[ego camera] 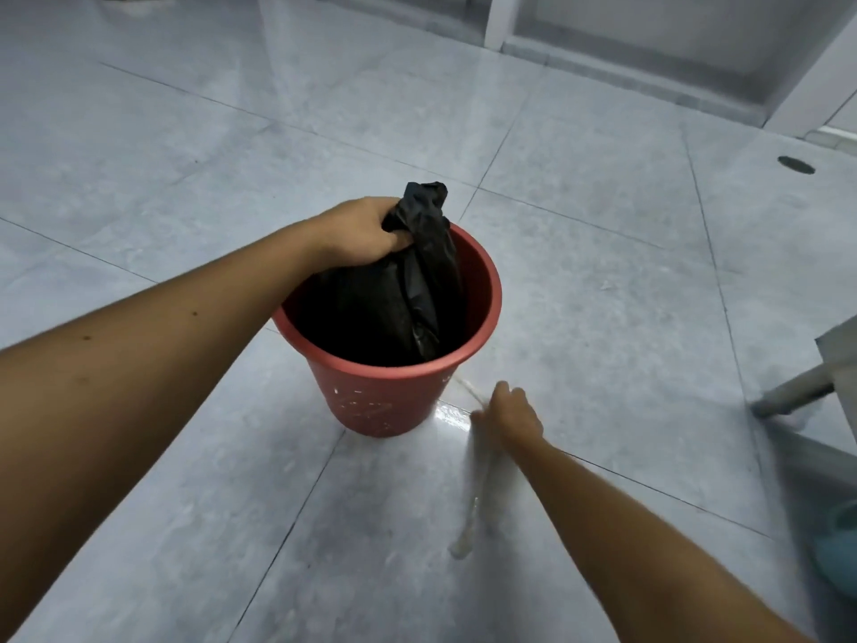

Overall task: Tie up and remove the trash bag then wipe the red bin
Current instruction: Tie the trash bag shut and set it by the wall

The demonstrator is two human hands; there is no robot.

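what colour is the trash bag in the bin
Black; the trash bag shows clearly in the head view, gathered at the top.

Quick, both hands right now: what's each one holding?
Left hand: closed on the gathered neck of the black trash bag.
Right hand: closed on a blurred whitish cloth.

The round red plastic bin [385, 401] has a smooth, matt wall speckled with pale scuffs near its base. The black trash bag [417, 280] in it is thin crinkled plastic film with a dull sheen along its folds. The grey tiled floor [579, 252] is polished and glossy, with a bright reflection just right of the bin. A blurred whitish cloth [482, 475] looks soft and matt.
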